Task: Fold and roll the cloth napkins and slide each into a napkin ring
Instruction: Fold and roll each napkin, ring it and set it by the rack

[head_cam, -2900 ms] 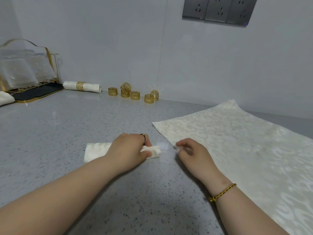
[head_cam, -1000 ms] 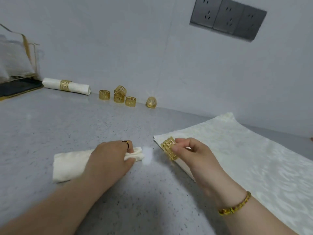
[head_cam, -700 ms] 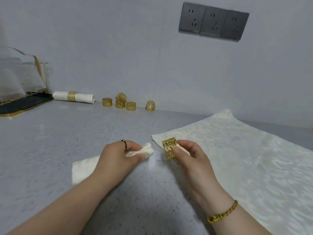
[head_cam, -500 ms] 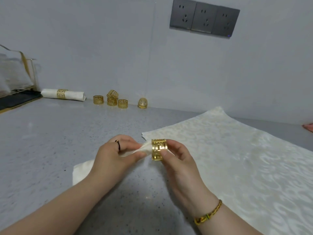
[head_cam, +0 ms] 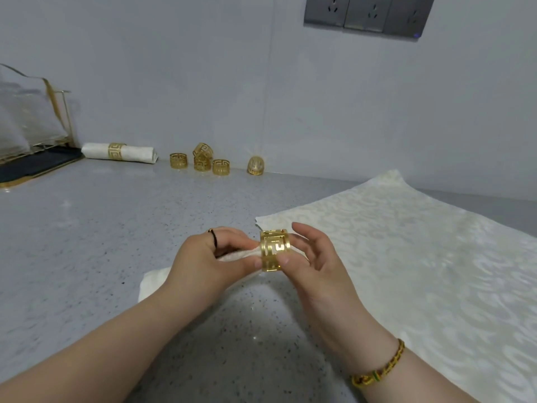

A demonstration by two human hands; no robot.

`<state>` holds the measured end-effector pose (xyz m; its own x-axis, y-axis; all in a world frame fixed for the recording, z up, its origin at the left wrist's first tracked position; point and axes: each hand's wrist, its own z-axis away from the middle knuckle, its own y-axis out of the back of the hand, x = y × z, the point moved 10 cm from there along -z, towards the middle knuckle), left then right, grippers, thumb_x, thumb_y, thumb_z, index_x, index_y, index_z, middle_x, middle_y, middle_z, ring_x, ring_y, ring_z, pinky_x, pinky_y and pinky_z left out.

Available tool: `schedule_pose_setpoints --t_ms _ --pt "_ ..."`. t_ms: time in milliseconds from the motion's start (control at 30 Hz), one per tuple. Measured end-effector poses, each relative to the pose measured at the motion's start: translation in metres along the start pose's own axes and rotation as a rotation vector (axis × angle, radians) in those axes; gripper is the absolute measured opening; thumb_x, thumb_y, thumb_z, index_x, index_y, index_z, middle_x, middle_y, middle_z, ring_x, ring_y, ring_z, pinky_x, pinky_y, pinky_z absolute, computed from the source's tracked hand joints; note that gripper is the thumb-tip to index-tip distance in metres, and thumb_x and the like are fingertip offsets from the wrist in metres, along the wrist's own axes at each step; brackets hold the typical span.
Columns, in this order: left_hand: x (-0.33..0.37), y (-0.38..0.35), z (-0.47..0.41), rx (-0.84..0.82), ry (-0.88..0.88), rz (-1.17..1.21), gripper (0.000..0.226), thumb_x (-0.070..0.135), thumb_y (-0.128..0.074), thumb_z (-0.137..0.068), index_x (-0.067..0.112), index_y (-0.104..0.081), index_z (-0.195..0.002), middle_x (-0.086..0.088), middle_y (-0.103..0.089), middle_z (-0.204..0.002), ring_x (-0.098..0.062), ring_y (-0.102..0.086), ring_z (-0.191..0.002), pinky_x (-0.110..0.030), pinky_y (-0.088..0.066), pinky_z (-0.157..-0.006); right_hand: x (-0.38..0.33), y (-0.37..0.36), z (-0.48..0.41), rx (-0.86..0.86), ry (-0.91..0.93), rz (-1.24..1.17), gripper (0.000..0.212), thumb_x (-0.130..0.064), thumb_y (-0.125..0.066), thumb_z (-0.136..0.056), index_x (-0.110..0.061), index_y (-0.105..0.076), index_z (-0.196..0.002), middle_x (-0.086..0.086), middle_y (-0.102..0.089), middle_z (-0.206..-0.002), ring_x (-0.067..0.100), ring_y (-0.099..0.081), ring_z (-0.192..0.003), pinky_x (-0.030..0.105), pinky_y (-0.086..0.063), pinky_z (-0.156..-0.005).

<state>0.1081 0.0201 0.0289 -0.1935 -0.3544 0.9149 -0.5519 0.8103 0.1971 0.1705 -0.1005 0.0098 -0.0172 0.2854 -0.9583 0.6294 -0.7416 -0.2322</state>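
Observation:
My left hand (head_cam: 203,263) grips the raised right end of a rolled cream napkin (head_cam: 152,283); the roll's other end lies on the grey counter (head_cam: 87,242). My right hand (head_cam: 313,263) pinches a gold cut-out napkin ring (head_cam: 274,249) between thumb and fingers, with the napkin's tip inside the ring. A flat, unfolded cream napkin (head_cam: 406,257) is spread on the counter to the right.
Against the back wall lie a finished rolled napkin in its ring (head_cam: 119,152) and several loose gold rings (head_cam: 203,161). A gold-framed holder on a dark tray (head_cam: 32,164) stands at far left. Grey wall sockets (head_cam: 366,11) sit above.
My right hand fetched a gold ring and brought it left to the roll. My left hand lifted the roll's end off the counter, and the ring now sits over the tip.

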Motion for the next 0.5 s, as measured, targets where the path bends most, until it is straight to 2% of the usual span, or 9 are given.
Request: schedule_pose_setpoints --t_ms 67,167,233,300,333,400,500 --pt "-0.003 -0.002 -0.001 -0.019 0.034 0.043 0.033 0.005 -0.082 -0.063 0.030 -0.063 -0.075 0.017 -0.066 -0.063 0.004 -0.059 -0.057 -0.006 -0.047 -0.057 -0.001 -0.004 0.000 -0.031 0.008 0.029 0.040 0.008 -0.057 -0.081 -0.025 -0.047 -0.102 -0.003 -0.055 -0.104 0.001 -0.063 -0.079 0.010 -0.051 -0.070" --pt "-0.011 -0.007 -0.003 -0.063 0.096 0.090 0.059 -0.004 -0.076 -0.063 0.035 -0.045 -0.095 0.013 -0.065 -0.059 -0.002 -0.059 -0.055 -0.012 -0.050 -0.058 0.001 -0.011 0.001 -0.090 0.022 0.094 0.044 0.011 -0.057 -0.080 -0.025 -0.047 -0.103 -0.003 -0.053 -0.105 0.005 -0.059 -0.086 0.011 -0.051 -0.072" --pt "-0.015 -0.011 -0.005 -0.121 0.103 0.061 0.068 -0.005 -0.075 -0.064 0.040 -0.041 -0.100 0.011 -0.065 -0.062 -0.003 -0.062 -0.060 -0.015 -0.052 -0.065 0.004 -0.013 0.001 -0.109 0.009 0.109 0.044 0.012 -0.057 -0.080 -0.024 -0.047 -0.103 -0.002 -0.053 -0.105 0.007 -0.058 -0.087 0.012 -0.051 -0.072" --pt "-0.019 -0.017 -0.004 -0.212 0.103 0.012 0.071 -0.002 -0.077 -0.065 0.042 -0.039 -0.106 0.007 -0.064 -0.074 -0.005 -0.064 -0.071 -0.020 -0.051 -0.077 0.009 -0.010 0.000 -0.090 -0.019 0.097 0.042 0.012 -0.057 -0.080 -0.023 -0.048 -0.101 0.000 -0.053 -0.104 0.009 -0.059 -0.086 0.014 -0.051 -0.073" --pt "-0.020 -0.021 -0.002 -0.269 0.098 -0.023 0.071 0.003 -0.078 -0.065 0.043 -0.038 -0.108 0.007 -0.062 -0.082 -0.006 -0.064 -0.077 -0.019 -0.050 -0.080 0.011 -0.008 -0.001 -0.073 -0.032 0.087 0.041 0.012 -0.057 -0.080 -0.022 -0.049 -0.100 0.001 -0.054 -0.103 0.010 -0.059 -0.085 0.014 -0.051 -0.073" --pt "-0.019 -0.028 0.002 -0.339 0.087 -0.132 0.069 0.008 -0.074 -0.065 0.045 -0.035 -0.108 0.011 -0.055 -0.093 -0.006 -0.061 -0.081 -0.011 -0.047 -0.078 0.014 -0.005 -0.003 -0.049 -0.046 0.074 0.039 0.012 -0.057 -0.079 -0.020 -0.049 -0.099 0.002 -0.055 -0.101 0.011 -0.059 -0.084 0.015 -0.051 -0.073" --pt "-0.014 -0.030 0.004 -0.288 0.035 -0.332 0.079 0.013 -0.078 -0.067 0.044 -0.025 -0.116 0.015 -0.043 -0.098 0.001 -0.051 -0.083 -0.004 -0.042 -0.069 0.016 -0.007 -0.003 -0.061 -0.048 0.111 0.038 0.012 -0.057 -0.080 -0.020 -0.049 -0.097 0.000 -0.057 -0.092 0.006 -0.060 -0.076 0.014 -0.051 -0.067"
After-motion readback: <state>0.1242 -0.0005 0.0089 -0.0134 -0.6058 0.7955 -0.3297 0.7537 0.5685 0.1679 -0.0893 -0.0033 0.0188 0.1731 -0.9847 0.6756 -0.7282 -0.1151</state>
